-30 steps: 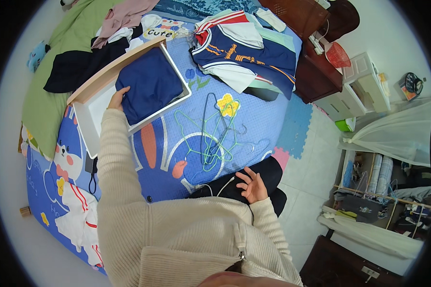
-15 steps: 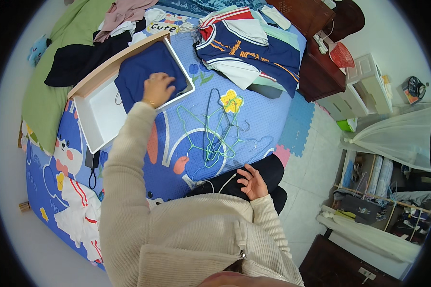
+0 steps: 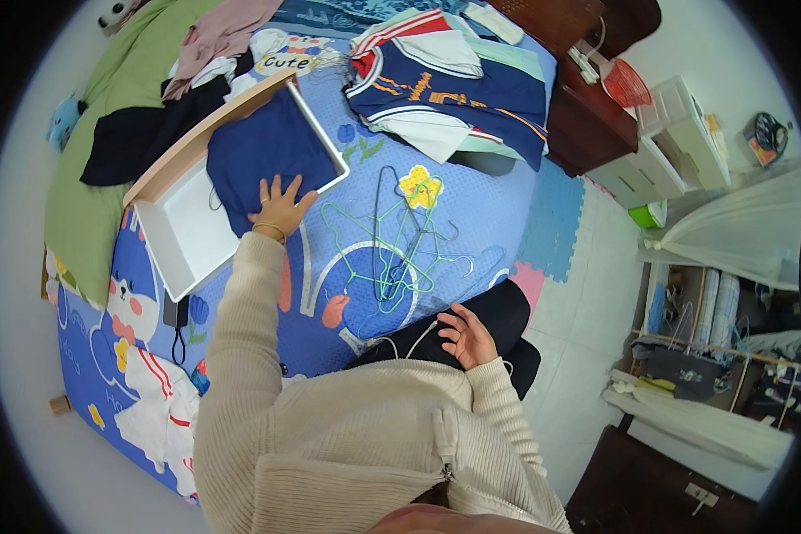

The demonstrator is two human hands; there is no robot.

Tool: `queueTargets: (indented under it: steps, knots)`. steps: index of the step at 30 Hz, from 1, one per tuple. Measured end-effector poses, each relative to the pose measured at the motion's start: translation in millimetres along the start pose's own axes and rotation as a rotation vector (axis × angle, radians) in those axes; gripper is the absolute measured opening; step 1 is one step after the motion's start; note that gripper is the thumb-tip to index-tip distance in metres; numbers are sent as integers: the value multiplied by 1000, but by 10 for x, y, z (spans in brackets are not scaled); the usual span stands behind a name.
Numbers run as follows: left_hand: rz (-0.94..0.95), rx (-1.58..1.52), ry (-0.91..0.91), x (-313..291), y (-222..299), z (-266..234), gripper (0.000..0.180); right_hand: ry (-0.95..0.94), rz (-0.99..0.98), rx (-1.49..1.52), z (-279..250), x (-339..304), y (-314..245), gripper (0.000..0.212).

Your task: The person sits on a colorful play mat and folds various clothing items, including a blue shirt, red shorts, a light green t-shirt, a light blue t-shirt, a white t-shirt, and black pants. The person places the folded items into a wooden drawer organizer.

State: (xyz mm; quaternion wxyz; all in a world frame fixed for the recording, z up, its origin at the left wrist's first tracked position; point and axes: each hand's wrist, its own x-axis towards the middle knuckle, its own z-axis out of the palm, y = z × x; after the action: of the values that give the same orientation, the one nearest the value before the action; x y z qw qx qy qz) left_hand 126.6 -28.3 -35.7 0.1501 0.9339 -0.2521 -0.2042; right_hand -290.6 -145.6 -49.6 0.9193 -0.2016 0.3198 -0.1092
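Observation:
My left hand [image 3: 280, 207] lies with spread fingers on the near edge of a folded navy garment [image 3: 267, 147]. That garment fills the right end of a white drawer [image 3: 176, 289] with a light wooden front, which rests on the bed. The drawer's left part shows its bare white bottom. My right hand [image 3: 469, 338] rests palm up over my dark-trousered leg, fingers loosely parted and nothing in them. Between the hands and the far clothes lies a tangle of green and dark wire hangers [image 3: 392, 240] on the blue patterned bedsheet.
A pile of jerseys [image 3: 454, 93] lies at the far right of the bed. Dark trousers [image 3: 142, 133] and a green quilt [image 3: 89, 205] are beyond the drawer at left. A white garment with red stripes [image 3: 156, 400] is near left. Dark wooden furniture [image 3: 587, 125] borders the bed at right.
My left hand has moved back toward me from the middle of the navy garment to its near edge, and its fingers have spread. My right hand stays where it was.

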Motion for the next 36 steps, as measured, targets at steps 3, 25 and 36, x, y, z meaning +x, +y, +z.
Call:
queueTargets:
  steps: [3,25,36]
  knots:
    - [146,185,274,-62,339,-16,60,3,-7,-4,-38,-30,10,38]
    - [611,-1345,49,1668,2154,423,24,106,-154,-78,-96,-401,-4,42]
    - [1615,-376,-431,-2097,1632,659,27,209,-671,131,526,-721,-919,32]
